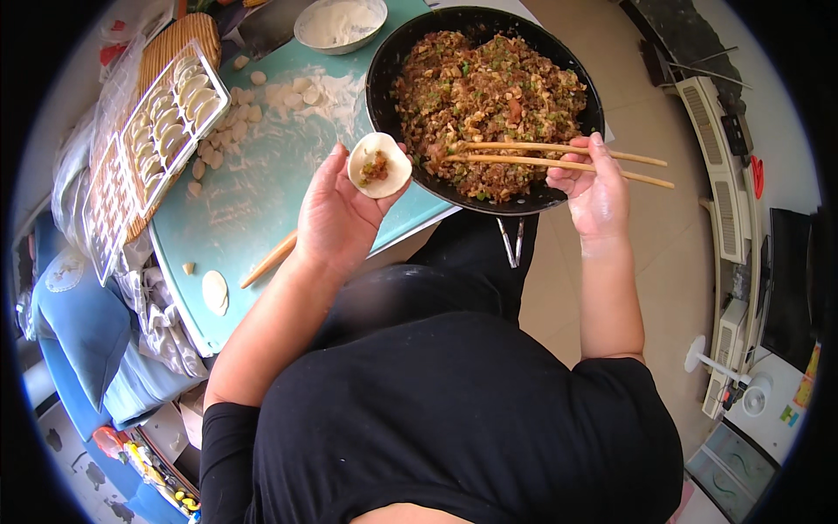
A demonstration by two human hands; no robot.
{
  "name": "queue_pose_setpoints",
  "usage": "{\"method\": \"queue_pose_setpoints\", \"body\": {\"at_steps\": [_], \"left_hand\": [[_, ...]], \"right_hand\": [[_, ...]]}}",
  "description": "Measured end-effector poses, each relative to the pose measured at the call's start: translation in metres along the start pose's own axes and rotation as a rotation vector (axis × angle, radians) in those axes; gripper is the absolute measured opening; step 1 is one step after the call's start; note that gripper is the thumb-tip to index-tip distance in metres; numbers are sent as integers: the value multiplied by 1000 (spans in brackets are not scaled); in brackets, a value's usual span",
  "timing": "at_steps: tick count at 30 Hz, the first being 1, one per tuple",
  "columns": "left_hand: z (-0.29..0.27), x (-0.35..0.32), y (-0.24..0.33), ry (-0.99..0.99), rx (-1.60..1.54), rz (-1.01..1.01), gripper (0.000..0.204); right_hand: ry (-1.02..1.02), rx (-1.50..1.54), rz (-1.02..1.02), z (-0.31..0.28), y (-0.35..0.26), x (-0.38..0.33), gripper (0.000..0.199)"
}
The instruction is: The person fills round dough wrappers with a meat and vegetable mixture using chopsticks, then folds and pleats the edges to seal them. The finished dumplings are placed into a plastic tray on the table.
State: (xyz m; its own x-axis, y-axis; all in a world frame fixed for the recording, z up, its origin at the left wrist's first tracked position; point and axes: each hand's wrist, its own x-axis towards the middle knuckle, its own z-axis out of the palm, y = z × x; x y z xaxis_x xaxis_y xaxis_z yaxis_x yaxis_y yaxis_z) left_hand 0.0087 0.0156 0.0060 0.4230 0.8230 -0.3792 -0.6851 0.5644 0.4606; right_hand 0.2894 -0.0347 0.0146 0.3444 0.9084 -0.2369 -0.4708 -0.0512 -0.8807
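A round dumpling wrapper (392, 181) rests on the fingers of my left hand (334, 214), with a small heap of filling (374, 167) at its middle. My right hand (596, 188) grips a pair of wooden chopsticks (559, 161) near their thicker ends. Their tips touch the chopped filling in the black pan (377, 92), close to its left side. That pan stands to the right of the wrapper, heaped with brown filling flecked with green.
A floured green mat (262, 166) carries dough pieces (229, 135), a rolling pin (269, 259) and flat wrappers (215, 292). Shaped dumplings (172, 118) fill a tray at the far left. A flour bowl (303, 33) stands at the back. Blue cushions (83, 319) lie left of the table.
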Motion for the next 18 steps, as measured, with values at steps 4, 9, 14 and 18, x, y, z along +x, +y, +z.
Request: {"method": "queue_pose_setpoints", "body": {"at_steps": [4, 9, 14, 18], "left_hand": [[11, 3, -7, -19, 29, -58, 47], [22, 4, -8, -85, -32, -83, 42], [20, 1, -10, -21, 137, -29, 36], [17, 0, -12, 23, 174, -39, 34]], "right_hand": [[-15, 243, 115, -1, -1, -4, 28], [-40, 97, -26, 21, 6, -21, 29], [-225, -159, -341, 38, 1, -41, 27], [-434, -361, -603, 42, -11, -52, 24]]}}
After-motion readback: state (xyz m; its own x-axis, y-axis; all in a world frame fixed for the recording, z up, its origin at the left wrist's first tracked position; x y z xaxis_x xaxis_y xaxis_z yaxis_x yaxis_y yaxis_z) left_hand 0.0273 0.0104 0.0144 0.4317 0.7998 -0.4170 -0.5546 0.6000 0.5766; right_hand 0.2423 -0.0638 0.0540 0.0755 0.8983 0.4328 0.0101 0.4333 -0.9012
